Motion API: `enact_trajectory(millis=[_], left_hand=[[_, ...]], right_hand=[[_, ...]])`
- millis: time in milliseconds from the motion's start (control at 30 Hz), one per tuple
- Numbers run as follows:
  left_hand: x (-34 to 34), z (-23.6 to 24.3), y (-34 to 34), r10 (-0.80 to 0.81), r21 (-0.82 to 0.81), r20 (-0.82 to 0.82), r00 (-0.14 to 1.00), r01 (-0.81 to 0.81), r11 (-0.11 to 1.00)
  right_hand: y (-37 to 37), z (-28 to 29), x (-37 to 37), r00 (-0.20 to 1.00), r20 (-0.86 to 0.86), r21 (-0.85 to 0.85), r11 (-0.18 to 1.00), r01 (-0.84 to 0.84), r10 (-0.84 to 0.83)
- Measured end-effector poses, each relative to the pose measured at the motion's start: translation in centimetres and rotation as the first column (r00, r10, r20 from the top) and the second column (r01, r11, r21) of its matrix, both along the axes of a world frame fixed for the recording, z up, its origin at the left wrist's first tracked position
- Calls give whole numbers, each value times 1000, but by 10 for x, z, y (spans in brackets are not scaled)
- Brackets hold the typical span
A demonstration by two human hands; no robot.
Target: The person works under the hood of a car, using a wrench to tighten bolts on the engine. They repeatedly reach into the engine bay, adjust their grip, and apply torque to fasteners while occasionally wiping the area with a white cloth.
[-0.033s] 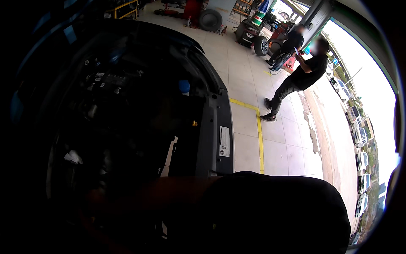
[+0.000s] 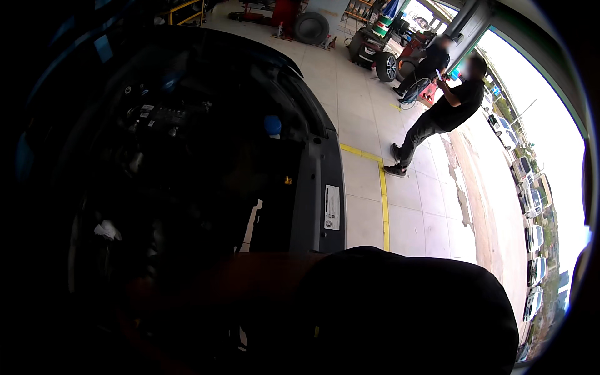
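An open engine bay fills the left side, mostly in deep shadow, with a blue cap, a small yellow part and a pale crumpled-looking piece. My right forearm, under a dark sleeve, reaches leftward across the lower part of the bay. My right hand is deep in the dark at its end; its fingers and anything they hold or touch cannot be made out. I cannot see my left hand.
Two people in dark clothes are beyond the car's front, near a tire machine, loose wheels and a tire. A yellow line crosses the tiled floor. Parked cars stand outside the wide doorway.
My right forearm and sleeve sit very slightly higher in the picture than in the earlier frame. Little else visibly differs.
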State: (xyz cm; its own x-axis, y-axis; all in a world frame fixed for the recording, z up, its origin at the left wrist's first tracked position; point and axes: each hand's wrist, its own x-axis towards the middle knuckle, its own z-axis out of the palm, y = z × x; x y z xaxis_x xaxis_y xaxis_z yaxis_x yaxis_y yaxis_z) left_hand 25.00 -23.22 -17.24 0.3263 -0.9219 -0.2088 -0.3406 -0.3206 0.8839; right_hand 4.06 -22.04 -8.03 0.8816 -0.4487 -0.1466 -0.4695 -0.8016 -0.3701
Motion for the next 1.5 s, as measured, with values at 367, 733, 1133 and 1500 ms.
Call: enact_trajectory(millis=[367,733,1133,1500], left_hand=[[2,1,2,-10,8,24,1000,10,1000],[-24,14,17,-72,128,349,934,28,991],[-64,69,40,105,12,197,975,-109,994],[-54,46,29,171,-64,4,985,-171,983]], right_hand=[[-68,3,-35,979,-80,-262,952,158,-185],[-42,-32,-1,931,-66,-62,933,356,-359],[-56,41,-30,978,-149,-304,948,96,-147],[-28,43,-17,970,-145,-301,943,145,-196]])
